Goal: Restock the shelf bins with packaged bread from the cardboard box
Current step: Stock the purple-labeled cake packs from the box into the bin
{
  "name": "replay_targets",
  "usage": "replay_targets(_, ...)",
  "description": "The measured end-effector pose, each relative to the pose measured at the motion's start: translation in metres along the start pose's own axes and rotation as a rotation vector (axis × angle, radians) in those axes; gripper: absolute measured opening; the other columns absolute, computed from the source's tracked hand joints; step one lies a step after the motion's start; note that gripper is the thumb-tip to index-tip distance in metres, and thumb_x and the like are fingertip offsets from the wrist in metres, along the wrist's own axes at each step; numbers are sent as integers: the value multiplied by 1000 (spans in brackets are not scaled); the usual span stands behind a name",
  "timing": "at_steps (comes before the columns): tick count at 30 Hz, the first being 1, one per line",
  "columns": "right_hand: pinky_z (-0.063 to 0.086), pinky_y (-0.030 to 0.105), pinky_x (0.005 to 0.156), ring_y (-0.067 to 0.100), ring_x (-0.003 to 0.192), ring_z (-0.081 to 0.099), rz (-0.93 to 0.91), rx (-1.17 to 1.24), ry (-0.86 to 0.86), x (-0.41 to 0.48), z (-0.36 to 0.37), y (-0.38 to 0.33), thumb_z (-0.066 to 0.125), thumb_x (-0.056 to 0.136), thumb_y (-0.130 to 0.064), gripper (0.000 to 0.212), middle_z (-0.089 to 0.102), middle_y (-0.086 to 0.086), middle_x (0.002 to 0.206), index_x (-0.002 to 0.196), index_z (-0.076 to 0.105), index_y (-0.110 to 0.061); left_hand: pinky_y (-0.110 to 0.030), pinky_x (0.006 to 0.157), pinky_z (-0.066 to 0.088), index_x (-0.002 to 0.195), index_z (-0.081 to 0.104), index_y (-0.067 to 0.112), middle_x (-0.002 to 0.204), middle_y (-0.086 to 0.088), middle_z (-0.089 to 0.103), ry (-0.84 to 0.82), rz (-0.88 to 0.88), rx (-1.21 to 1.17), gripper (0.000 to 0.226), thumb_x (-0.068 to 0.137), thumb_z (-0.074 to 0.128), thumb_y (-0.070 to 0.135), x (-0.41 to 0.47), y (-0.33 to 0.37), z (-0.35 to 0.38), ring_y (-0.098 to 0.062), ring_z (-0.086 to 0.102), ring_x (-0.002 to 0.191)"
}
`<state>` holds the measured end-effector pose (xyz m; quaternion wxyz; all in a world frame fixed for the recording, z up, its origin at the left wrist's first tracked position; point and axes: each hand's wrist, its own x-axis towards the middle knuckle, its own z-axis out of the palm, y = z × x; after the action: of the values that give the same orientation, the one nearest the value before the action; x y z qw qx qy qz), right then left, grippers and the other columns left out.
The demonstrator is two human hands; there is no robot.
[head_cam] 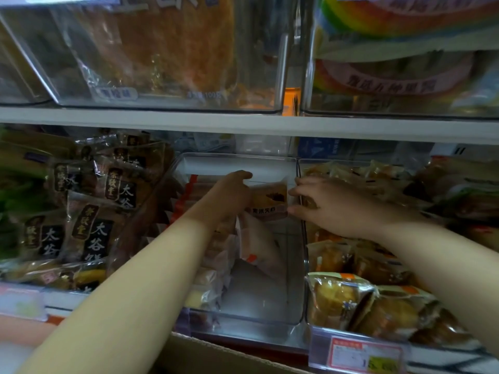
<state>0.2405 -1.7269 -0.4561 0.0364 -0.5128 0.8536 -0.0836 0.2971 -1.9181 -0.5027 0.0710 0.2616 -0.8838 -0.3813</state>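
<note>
Your head cam's looking fwd & a bit down, sitting v. close to the shelving: the clear bin (237, 164) is filling mid-frame, the upper shelf board (162, 120) is crossing above it, the cardboard box (229, 357) rim is peeking in btm centre.

Shows two bare forearms, slim and smooth, uncovered as far as the frame's lower edge. Ends in a bare left hand (232, 196) and a bare right hand (332, 207), fingers slender.
</note>
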Motion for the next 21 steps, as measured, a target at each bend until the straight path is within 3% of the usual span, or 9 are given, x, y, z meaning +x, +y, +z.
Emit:
replay_targets(3, 36, 28, 98, 17, 123, 45, -7, -1, -7, -1, -2, -1, 46, 96, -43, 43, 47, 1, 138, 135, 49, -25, -20, 75, 50, 141, 38, 17, 137, -7, 49, 92, 20, -73, 50, 94, 45, 2, 3, 13, -4, -20, 58, 108)
replay_targets(5, 35, 28, 98, 17, 123, 45, -5, -10, -8, -1, -3, -1, 46, 96, -43, 43, 47, 1, 139, 135, 49, -25, -26, 84, 47, 140, 41, 19, 136, -6, 48, 143, 59, 132, 49, 94, 47, 2, 5, 17, -5, -21, 53, 114)
replay_targets(8, 38, 31, 101, 17, 122, 45, -5, -24, -21, 0, -2, -1, 45, 96, -44, 43, 48, 3, 136, 132, 52, -22, -35, 95, 45, 136, 46, 23, 135, -6, 51, 91, 99, 551, 46, 93, 51, 10, 11, 12, -1, -23, 51, 119)
replay_targets(13, 28, 28, 108, 16, 135, 34, 0, -25, -36, 1, 0, 0, 42, 97, -46, 47, 34, 3, 150, 137, 47, -22, -42, 95, 37, 119, 56, 17, 115, -8, 59, -43, 160, 944, 30, 90, 59, 21, 24, 9, 9, -28, 44, 115)
replay_targets(16, 25, 26, 108, 15, 137, 30, 1, -33, -32, 2, 2, 1, 41, 97, -46, 48, 29, -1, 153, 140, 43, -24, -41, 96, 34, 119, 54, 20, 114, -5, 60, -20, 271, 1008, 30, 89, 59, 19, 27, 11, 11, -27, 44, 115)
replay_targets(21, 27, 29, 109, 13, 136, 32, -14, -11, -17, 3, 5, 2, 42, 96, -46, 48, 28, -3, 153, 140, 44, -27, -36, 92, 34, 120, 50, 25, 111, 3, 60, -8, 426, 823, 41, 83, 66, 17, 28, 9, 4, -19, 56, 103)
